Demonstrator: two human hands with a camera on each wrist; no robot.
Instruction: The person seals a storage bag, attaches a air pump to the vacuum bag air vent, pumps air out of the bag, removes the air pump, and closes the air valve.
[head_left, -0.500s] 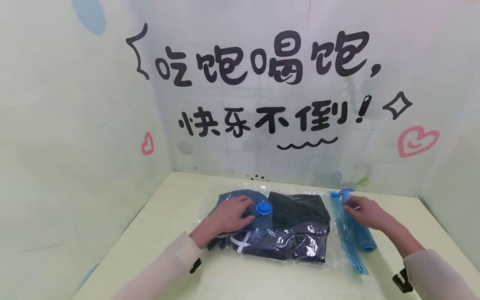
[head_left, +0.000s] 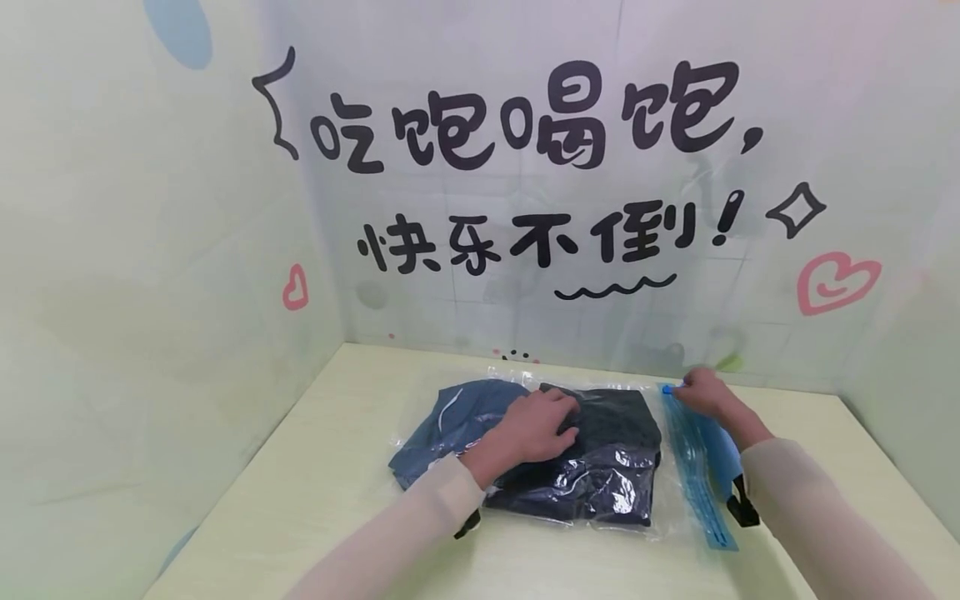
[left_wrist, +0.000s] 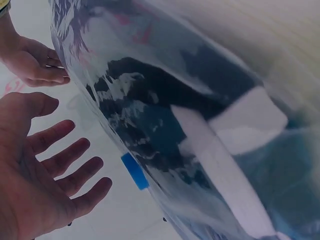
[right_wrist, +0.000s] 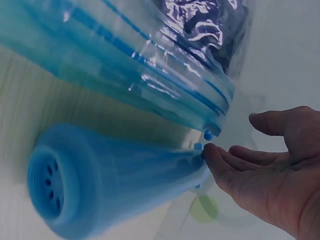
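A clear vacuum storage bag (head_left: 671,508) lies flat with folded clothes inside, a blue garment (head_left: 472,408) and a dark garment (head_left: 618,417). Over its middle hovers my left hand (head_left: 536,427), fingers spread and relaxed, apart from the plastic in the left wrist view. The round blue valve (left_wrist: 135,171) shows there, but my hand hides it from the head view. At the bag's right end, my right hand (head_left: 708,396) is beside the small blue zip slider (right_wrist: 208,135) and the handle end of a blue hand pump (right_wrist: 125,180). Its thumb stands apart; one fingertip meets or nearly meets the handle.
The bag's blue zip strip (head_left: 705,500) runs along its right edge, with the pump lying just right of it. A pale tabletop (head_left: 315,467) carries everything. Behind it rises a printed wall sheet (head_left: 480,317) with lettering.
My left hand has moved right across the bag, now covering the valve. My right hand has shifted slightly back and left, towards the slider. The bag has stayed in place.
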